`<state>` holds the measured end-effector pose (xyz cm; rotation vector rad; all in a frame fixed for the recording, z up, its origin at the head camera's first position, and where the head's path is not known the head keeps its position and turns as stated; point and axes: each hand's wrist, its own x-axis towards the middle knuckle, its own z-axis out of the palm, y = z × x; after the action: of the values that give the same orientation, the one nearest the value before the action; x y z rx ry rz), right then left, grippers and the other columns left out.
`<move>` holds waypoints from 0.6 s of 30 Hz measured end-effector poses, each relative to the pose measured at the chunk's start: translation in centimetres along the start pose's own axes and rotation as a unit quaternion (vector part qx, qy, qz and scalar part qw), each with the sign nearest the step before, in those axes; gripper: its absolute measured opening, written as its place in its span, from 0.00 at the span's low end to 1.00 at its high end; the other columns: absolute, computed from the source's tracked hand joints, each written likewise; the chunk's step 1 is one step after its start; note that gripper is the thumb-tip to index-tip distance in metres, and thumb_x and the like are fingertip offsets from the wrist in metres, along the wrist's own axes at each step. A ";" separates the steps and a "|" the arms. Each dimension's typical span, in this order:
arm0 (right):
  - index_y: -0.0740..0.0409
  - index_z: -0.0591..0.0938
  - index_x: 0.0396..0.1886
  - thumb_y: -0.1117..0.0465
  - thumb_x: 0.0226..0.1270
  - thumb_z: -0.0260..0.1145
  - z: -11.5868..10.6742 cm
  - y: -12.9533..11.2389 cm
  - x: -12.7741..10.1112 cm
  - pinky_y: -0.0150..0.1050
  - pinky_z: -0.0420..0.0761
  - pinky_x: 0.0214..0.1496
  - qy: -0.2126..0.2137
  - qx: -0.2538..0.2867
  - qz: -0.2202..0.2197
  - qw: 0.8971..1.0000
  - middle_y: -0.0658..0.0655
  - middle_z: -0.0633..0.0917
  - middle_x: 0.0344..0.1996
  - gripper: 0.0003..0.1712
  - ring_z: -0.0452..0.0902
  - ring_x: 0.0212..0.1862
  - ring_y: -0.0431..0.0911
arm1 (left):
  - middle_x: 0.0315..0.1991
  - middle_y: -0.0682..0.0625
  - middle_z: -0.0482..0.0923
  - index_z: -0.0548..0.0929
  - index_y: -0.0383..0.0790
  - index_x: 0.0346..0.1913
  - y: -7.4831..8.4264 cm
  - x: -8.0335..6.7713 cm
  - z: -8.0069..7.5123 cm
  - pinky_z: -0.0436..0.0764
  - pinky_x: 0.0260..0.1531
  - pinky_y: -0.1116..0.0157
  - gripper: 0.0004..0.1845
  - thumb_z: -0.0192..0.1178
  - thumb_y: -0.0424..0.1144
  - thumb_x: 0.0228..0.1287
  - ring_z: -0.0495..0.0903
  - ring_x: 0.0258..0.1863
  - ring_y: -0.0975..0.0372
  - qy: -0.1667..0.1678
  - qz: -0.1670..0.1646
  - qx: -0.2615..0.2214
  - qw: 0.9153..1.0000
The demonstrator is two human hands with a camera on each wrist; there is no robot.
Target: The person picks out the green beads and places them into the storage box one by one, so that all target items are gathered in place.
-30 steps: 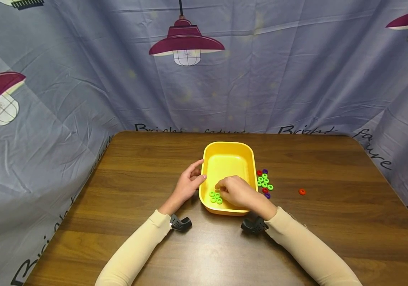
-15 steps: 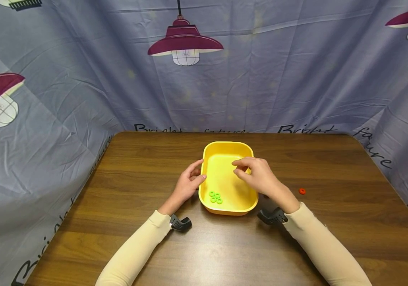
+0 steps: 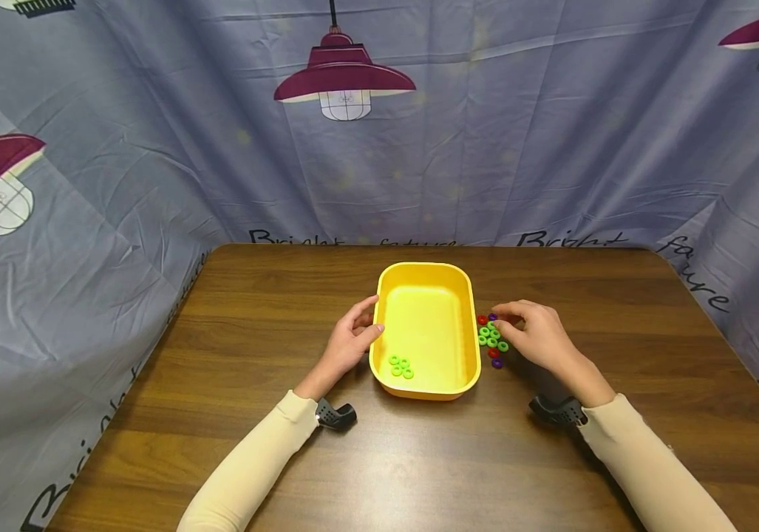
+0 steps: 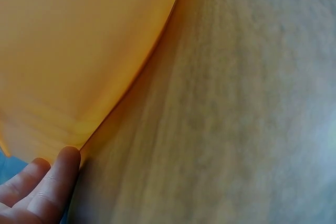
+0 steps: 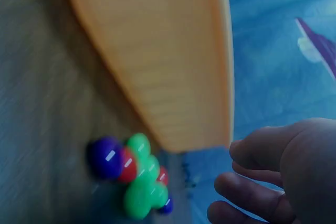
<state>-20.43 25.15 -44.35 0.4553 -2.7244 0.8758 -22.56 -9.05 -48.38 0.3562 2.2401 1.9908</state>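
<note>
A yellow plastic tray (image 3: 426,325) stands on the table, with several small green rings (image 3: 402,366) in its near left corner. My left hand (image 3: 346,343) rests against the tray's left side; its thumb lies at the rim and its fingertips (image 4: 68,156) touch the wall. To the right of the tray lies a loose cluster of green rings (image 3: 492,342), with red rings (image 3: 493,353) and purple rings (image 3: 497,363) at its edges. My right hand (image 3: 539,336) hovers at this cluster, thumb and fingers apart, holding nothing that I can see.
The brown wooden table (image 3: 259,332) reaches back to a grey-blue curtain (image 3: 485,148) printed with lamps. The tray's raised wall (image 5: 152,66) separates the rings inside from the cluster.
My right hand has come out of the tray and moved right to the cluster of rings. It now covers the spot of the lone orange ring. My left hand stays put.
</note>
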 end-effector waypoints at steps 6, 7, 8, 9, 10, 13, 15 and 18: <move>0.64 0.89 0.44 0.66 0.62 0.72 0.2 1.6 -1.2 0.47 0.85 0.42 -0.017 -0.020 0.004 1.000 0.60 0.90 0.37 0.11 0.84 0.38 0.51 | 0.58 0.26 0.79 0.67 0.37 0.76 0.0 -0.1 0.0 0.90 0.41 0.57 0.32 0.58 0.29 0.70 0.86 0.48 0.42 0.003 0.003 0.002 1.000; 0.64 0.89 0.44 0.65 0.62 0.72 0.3 1.7 -1.3 0.47 0.85 0.42 -0.021 -0.022 0.004 1.000 0.60 0.90 0.37 0.11 0.84 0.38 0.51 | 0.58 0.26 0.79 0.67 0.37 0.76 0.1 -0.2 0.0 0.90 0.41 0.57 0.32 0.58 0.29 0.70 0.86 0.48 0.42 0.004 0.003 0.002 1.000; 0.63 0.89 0.44 0.65 0.62 0.72 0.3 1.8 -1.4 0.48 0.85 0.42 -0.024 -0.021 0.004 0.999 0.60 0.90 0.37 0.11 0.84 0.38 0.51 | 0.57 0.26 0.79 0.67 0.37 0.76 0.1 -0.1 0.0 0.90 0.41 0.58 0.32 0.58 0.29 0.70 0.86 0.48 0.42 0.004 0.004 0.001 1.000; 0.63 0.89 0.44 0.65 0.62 0.72 0.4 1.9 -1.5 0.48 0.85 0.42 -0.027 -0.023 0.004 0.999 0.60 0.90 0.37 0.11 0.84 0.38 0.51 | 0.57 0.26 0.79 0.67 0.37 0.76 0.1 -0.1 0.0 0.90 0.41 0.58 0.32 0.58 0.28 0.70 0.86 0.48 0.42 0.004 0.004 0.001 1.000; 0.63 0.89 0.44 0.65 0.62 0.72 0.4 2.0 -1.6 0.48 0.85 0.42 -0.030 -0.024 0.003 0.999 0.59 0.90 0.37 0.11 0.84 0.38 0.51 | 0.57 0.26 0.79 0.67 0.38 0.76 0.1 -0.1 0.0 0.90 0.41 0.58 0.32 0.58 0.29 0.70 0.86 0.48 0.41 0.003 0.004 0.000 1.000; 0.63 0.89 0.43 0.64 0.62 0.73 0.4 2.2 -1.8 0.46 0.85 0.41 -0.037 -0.026 0.003 0.999 0.58 0.90 0.37 0.11 0.85 0.38 0.50 | 0.58 0.26 0.79 0.67 0.38 0.76 0.2 -0.1 0.0 0.90 0.41 0.60 0.31 0.58 0.29 0.70 0.85 0.49 0.39 0.003 0.003 0.000 1.000; 0.63 0.89 0.44 0.64 0.61 0.73 0.4 2.4 -2.0 0.47 0.85 0.42 -0.042 -0.030 0.004 0.999 0.59 0.90 0.38 0.12 0.85 0.38 0.50 | 0.58 0.26 0.79 0.67 0.38 0.76 0.1 -0.1 0.0 0.90 0.41 0.59 0.31 0.59 0.29 0.70 0.84 0.50 0.38 0.002 0.002 -0.002 1.000; 0.63 0.89 0.44 0.63 0.60 0.74 0.6 2.6 -2.3 0.49 0.85 0.43 -0.046 -0.033 0.003 0.998 0.59 0.90 0.38 0.13 0.85 0.39 0.51 | 0.58 0.26 0.79 0.67 0.39 0.76 0.1 -0.1 0.0 0.90 0.42 0.56 0.31 0.59 0.29 0.71 0.84 0.50 0.37 0.001 0.001 -0.003 1.000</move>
<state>-19.39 27.31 -46.96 0.4859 -2.8301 0.7827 -22.43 -9.07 -48.27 0.3560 2.2355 1.9989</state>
